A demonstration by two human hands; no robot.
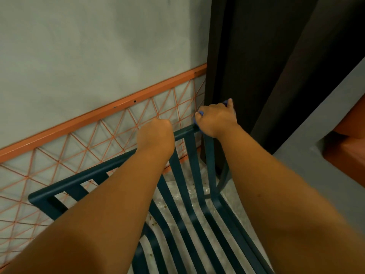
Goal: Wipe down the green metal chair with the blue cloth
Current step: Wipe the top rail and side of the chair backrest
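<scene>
Head view looks down on the green metal chair (177, 204), which I take as the landmark. To the left of the chair and behind it runs an orange mesh panel (83, 143) against a grey wall (88, 46). The left hand (156, 133) is curled over the top rail of the chair back, near its middle, and grips it. Further right, at the right corner of the same rail, the right hand (216, 119) is clenched around the blue cloth (229, 101), which shows only at the edges of the fist and lies against the rail. Right of the chair stands a dark pillar (246, 66).
</scene>
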